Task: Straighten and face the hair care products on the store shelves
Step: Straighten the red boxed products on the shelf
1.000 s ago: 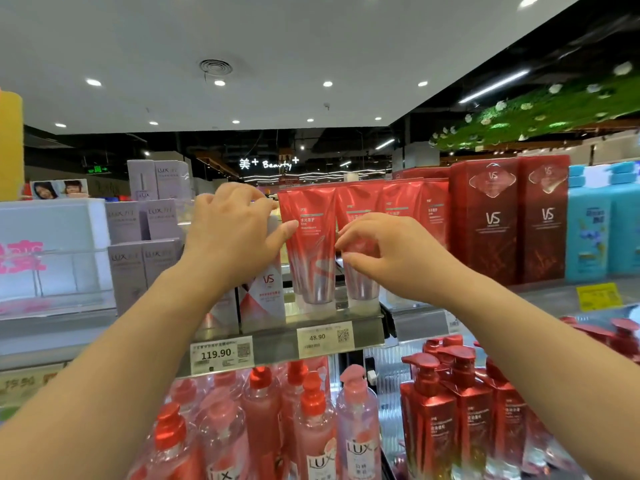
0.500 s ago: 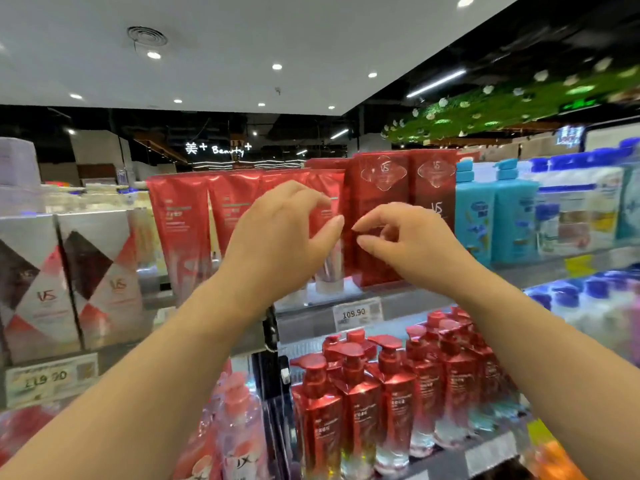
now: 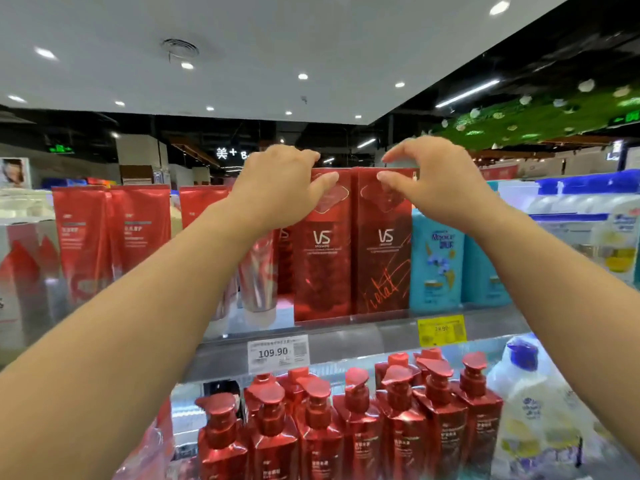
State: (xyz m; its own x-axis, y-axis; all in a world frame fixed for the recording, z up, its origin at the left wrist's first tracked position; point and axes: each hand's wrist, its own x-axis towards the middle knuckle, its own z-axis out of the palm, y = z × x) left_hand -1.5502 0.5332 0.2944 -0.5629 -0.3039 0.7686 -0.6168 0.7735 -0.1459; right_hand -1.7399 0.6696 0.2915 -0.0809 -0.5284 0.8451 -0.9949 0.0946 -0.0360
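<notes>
Two tall red VS boxes stand side by side on the upper shelf (image 3: pixel 346 327): the left box (image 3: pixel 322 258) and the right box (image 3: pixel 382 258). My left hand (image 3: pixel 280 183) rests on the top corner of the left box, fingers over its top edge and thumb on its front. My right hand (image 3: pixel 429 178) is at the top of the right box, thumb touching its front, fingers curled just above the top edge. Red tubes (image 3: pixel 114 237) stand to the left, one partly hidden behind my left forearm.
Turquoise bottles (image 3: pixel 438 261) stand right of the boxes, white and blue bottles (image 3: pixel 620 237) farther right. The lower shelf holds several red pump bottles (image 3: pixel 356 420) and a white bottle (image 3: pixel 530 410). Price tags (image 3: pixel 277 353) hang on the shelf edge.
The view shifted right from the red tubes to the VS boxes. Both hands left the tubes, rose, and spread apart onto the tops of the two boxes.
</notes>
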